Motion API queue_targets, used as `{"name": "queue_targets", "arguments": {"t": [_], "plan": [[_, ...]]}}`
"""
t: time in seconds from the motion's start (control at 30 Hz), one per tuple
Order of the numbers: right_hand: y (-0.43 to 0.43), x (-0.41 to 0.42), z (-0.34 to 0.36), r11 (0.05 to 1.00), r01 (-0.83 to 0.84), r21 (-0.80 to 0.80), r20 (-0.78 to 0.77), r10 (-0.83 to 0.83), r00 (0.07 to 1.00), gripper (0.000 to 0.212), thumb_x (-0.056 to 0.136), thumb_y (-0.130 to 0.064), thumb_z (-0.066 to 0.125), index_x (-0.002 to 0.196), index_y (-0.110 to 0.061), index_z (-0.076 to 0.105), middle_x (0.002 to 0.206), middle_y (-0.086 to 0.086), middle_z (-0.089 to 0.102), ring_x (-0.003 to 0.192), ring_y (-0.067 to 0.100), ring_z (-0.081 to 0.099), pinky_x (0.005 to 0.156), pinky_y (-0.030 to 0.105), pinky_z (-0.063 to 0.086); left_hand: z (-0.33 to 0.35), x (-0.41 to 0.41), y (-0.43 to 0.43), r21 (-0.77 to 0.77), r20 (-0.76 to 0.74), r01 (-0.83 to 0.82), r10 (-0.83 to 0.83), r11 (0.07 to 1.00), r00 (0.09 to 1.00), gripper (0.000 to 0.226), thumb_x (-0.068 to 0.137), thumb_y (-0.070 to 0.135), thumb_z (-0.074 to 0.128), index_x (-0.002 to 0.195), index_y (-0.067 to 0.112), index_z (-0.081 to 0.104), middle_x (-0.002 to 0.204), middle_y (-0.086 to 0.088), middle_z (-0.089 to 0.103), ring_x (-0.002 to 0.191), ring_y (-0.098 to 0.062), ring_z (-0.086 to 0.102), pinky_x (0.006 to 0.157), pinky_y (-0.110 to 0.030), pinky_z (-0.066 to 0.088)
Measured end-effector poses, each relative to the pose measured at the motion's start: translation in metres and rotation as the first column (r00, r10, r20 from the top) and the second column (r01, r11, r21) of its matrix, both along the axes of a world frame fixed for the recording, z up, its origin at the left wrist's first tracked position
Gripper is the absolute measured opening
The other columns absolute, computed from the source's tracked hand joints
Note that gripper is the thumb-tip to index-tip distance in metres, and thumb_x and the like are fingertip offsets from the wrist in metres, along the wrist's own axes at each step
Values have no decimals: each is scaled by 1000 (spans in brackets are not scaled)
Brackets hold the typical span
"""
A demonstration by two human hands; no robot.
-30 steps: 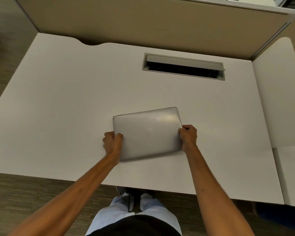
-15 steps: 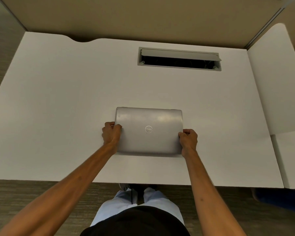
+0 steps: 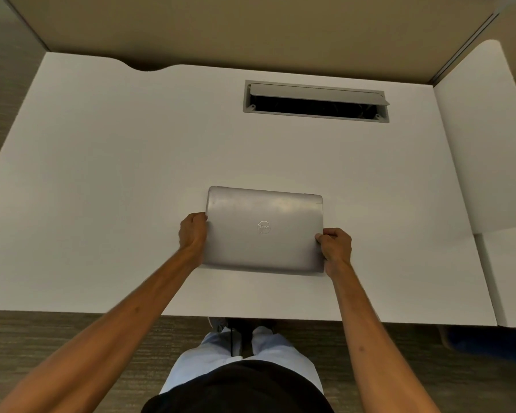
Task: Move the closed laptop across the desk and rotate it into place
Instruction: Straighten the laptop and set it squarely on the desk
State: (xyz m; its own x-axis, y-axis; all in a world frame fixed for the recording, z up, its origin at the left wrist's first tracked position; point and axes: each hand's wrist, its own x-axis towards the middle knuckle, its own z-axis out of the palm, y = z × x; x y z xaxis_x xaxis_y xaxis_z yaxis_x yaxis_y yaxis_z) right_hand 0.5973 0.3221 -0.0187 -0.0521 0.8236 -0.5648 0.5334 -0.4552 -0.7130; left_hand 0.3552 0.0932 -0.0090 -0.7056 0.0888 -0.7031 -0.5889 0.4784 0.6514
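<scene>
Silver and closed, the laptop [image 3: 264, 231] lies on the white desk [image 3: 102, 174], in the near half and a little right of the middle, its long edges nearly parallel to the desk's front edge with a slight clockwise skew. A round logo [image 3: 263, 227] sits at the centre of the lid and reads upside down from the wearer's side.

Both hands are clamped on the laptop's short edges. The left hand [image 3: 192, 232] grips the left edge about halfway along, fingers curled over onto the lid. The right hand [image 3: 335, 245] grips the right edge lower down, closer to the near corner, thumb and knuckles on top. Whether the laptop rests fully on the desk or is lifted slightly is hard to tell; a thin shadow runs under its near edge.

Farther back, well apart from the laptop, a grey cable hatch [image 3: 316, 101] is set into the desk with its flap open over a dark slot. A beige partition [image 3: 251, 28] stands behind the desk, and a second white surface [image 3: 486, 159] adjoins on the right. Below the front edge, light trousers [image 3: 191, 371] and carpet [image 3: 42, 335] show.
</scene>
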Motion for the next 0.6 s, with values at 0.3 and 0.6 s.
{"name": "queue_targets", "arguments": {"t": [0.3, 0.6], "plan": [[8, 1, 2, 994, -112, 16, 82, 111, 990, 28, 84, -11, 77, 111, -7, 73, 106, 10, 75, 97, 29, 70, 92, 46, 60, -4, -1, -9, 40, 52, 4, -6, 999, 999, 29, 79, 34, 50, 97, 20, 67, 104, -6, 67, 93, -26, 55, 84, -44, 44], [4, 3, 7, 993, -119, 19, 87, 117, 989, 28, 85, -13, 78, 111, -8, 72, 104, 9, 74, 97, 29, 69, 93, 47, 59, 0, 5, -10, 37, 56, -9, 7, 999, 998, 36, 92, 33, 54, 112, 11, 74, 119, -9, 73, 103, -29, 61, 91, -44, 48]]}}
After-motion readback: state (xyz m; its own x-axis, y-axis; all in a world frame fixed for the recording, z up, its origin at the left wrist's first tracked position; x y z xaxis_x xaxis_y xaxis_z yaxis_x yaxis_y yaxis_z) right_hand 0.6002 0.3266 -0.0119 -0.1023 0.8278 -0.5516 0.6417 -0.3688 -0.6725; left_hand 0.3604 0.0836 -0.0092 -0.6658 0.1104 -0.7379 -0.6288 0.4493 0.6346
